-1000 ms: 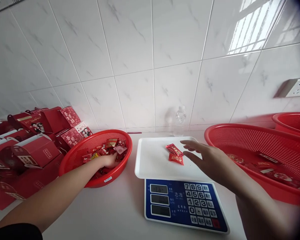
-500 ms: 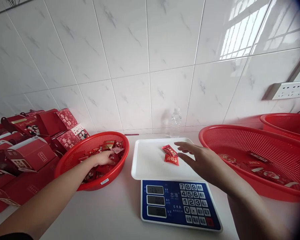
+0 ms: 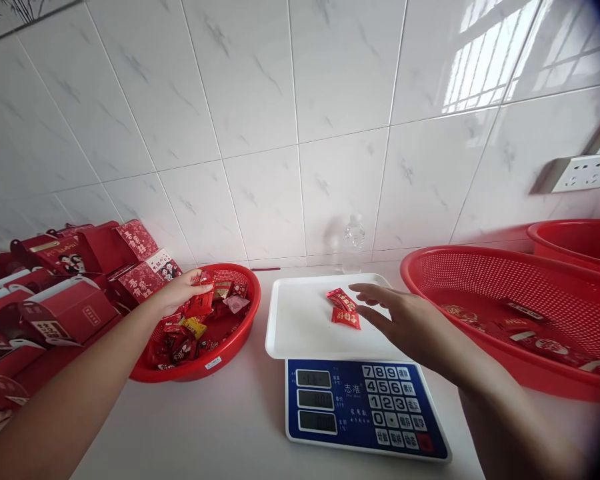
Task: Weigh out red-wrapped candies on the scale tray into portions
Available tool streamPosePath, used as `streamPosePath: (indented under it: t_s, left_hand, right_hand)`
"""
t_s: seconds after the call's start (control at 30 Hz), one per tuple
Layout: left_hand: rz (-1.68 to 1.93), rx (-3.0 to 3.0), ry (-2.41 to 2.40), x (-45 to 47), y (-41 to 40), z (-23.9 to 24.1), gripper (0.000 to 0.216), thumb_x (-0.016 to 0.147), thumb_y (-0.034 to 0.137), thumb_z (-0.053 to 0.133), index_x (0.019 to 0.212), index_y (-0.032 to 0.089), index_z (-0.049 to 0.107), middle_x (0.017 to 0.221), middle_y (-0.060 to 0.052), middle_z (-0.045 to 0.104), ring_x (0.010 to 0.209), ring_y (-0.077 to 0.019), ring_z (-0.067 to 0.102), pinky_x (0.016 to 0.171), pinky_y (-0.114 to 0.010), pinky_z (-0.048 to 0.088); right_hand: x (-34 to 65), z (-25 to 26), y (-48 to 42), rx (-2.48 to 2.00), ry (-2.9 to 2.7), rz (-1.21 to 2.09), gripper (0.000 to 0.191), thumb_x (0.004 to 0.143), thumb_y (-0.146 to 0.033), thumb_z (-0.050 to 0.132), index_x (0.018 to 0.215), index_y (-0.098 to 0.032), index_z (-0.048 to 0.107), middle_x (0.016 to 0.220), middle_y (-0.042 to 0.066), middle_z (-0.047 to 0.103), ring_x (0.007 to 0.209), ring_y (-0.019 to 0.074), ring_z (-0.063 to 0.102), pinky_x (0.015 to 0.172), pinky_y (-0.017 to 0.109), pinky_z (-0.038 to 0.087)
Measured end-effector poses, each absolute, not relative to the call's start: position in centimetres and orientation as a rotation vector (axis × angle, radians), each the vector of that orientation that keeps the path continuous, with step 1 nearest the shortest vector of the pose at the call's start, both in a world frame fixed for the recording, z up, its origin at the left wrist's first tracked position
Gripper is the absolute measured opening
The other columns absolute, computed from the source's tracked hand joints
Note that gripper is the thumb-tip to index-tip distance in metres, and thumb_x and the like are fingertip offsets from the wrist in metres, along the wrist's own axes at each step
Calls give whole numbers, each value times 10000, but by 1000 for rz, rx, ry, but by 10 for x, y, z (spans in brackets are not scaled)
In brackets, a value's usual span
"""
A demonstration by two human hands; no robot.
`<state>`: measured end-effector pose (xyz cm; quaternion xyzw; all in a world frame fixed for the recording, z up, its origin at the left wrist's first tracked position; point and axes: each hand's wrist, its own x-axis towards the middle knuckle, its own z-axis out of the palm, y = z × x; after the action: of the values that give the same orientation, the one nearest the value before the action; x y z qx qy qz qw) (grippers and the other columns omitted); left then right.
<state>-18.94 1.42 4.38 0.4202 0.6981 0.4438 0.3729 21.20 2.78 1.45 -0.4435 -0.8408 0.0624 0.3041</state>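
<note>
My left hand (image 3: pixel 183 291) is raised over the small red basket (image 3: pixel 235 347) of wrapped sweets, its fingers closed on a few red candy packets (image 3: pixel 201 301). My right hand (image 3: pixel 403 317) hovers open, fingers spread, over the right side of the white scale tray (image 3: pixel 300 327). Two red packets (image 3: pixel 345 309) lie on that tray just left of my fingertips. The scale's blue panel (image 3: pixel 360 407) with displays and keypad faces me.
Red gift boxes (image 3: pixel 55 300) are piled at the left. A large red mesh basket (image 3: pixel 505 293) with a few packets sits at the right, another red basket (image 3: pixel 580 237) behind it. A clear water bottle (image 3: pixel 353 243) stands against the tiled wall. A wall socket (image 3: pixel 587 171) is at the right.
My left hand has come up out of the small basket's sweets with red packets in its fingers. My right hand has stayed open over the tray.
</note>
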Motion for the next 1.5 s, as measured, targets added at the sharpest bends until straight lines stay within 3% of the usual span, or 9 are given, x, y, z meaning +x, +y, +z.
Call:
streamPosePath:
  t_s: [0.27, 0.43, 0.5, 0.6, 0.7, 1.0, 1.17, 1.37, 1.5]
  left_hand:
    - [1366, 1081, 1193, -127, 20, 56, 219, 727, 187, 715, 877, 193, 556, 682, 37, 611, 550, -81, 585, 540, -191, 509]
    - [1370, 1009, 848, -40, 16, 41, 246, 688, 233, 751, 842, 204, 562, 663, 47, 592, 544, -81, 557, 521, -188, 486]
    - [1337, 971, 775, -15, 17, 31, 276, 667, 248, 769, 853, 210, 569, 686, 45, 605, 571, -91, 572, 536, -199, 493]
    - [1319, 949, 756, 4, 23, 20, 285, 670, 267, 773, 864, 202, 576, 706, 41, 610, 600, -83, 576, 553, -183, 484]
    - [1360, 985, 862, 6, 33, 12, 304, 686, 277, 763, 906, 197, 571, 752, 31, 612, 638, -76, 573, 584, -178, 482]
    - [1031, 1526, 1406, 5, 47, -2, 449, 765, 292, 657, 1179, 253, 487, 1204, -84, 523, 780, -164, 631, 613, -275, 508]
    - [1064, 1667, 1559, 5, 47, -1, 424, 810, 306, 590, 1214, 252, 474, 1249, -84, 501, 787, -160, 628, 658, -281, 499]
    - [983, 1920, 1650, 1, 54, -15, 415, 823, 341, 557, 1209, 212, 472, 1362, -124, 419, 1221, -268, 458, 993, -401, 387]
    - [764, 2171, 1699, -2, 50, -23, 503, 840, 424, 518, 1285, 203, 443, 1498, -138, 230, 1400, -284, 156, 1100, -452, 230]
  right_hand:
    - [195, 8, 24, -1092, -2171, 424, 313, 891, -374, 469, 1146, -257, 608, 1090, 68, 688, 903, 233, 661, 770, 390, 528]
    - [170, -4, 15, -773, -2097, 879, 603, 863, -360, 536, 1412, -237, 319, 1229, 112, 605, 931, 196, 642, 798, 371, 529]
    - [167, -5, 15, -703, -2042, 958, 580, 891, -308, 482, 1427, -210, 281, 1135, 98, 653, 910, 175, 640, 811, 354, 518]
    - [176, 0, 21, -794, -2014, 873, 397, 912, -230, 396, 1301, -211, 474, 897, 43, 709, 801, 161, 651, 780, 331, 509]
    - [198, 9, 32, -1027, -1977, 638, 308, 883, -214, 425, 1123, -225, 617, 899, 44, 719, 802, 184, 664, 741, 317, 502]
    - [234, 27, 40, -1292, -1833, 377, 347, 862, -260, 431, 1151, -213, 618, 896, 62, 730, 805, 209, 663, 690, 303, 468]
    - [236, 27, 40, -1361, -1950, 309, 346, 865, -240, 407, 1132, -215, 625, 899, 74, 722, 789, 208, 649, 655, 290, 436]
    - [237, 25, 42, -1378, -2153, 341, 314, 869, -201, 368, 992, -216, 657, 791, 41, 706, 700, 180, 626, 610, 270, 415]
    - [236, 16, 48, -1472, -2234, 376, 393, 868, -261, 432, 1225, -168, 568, 1036, 107, 692, 898, 222, 636, 760, 319, 451]
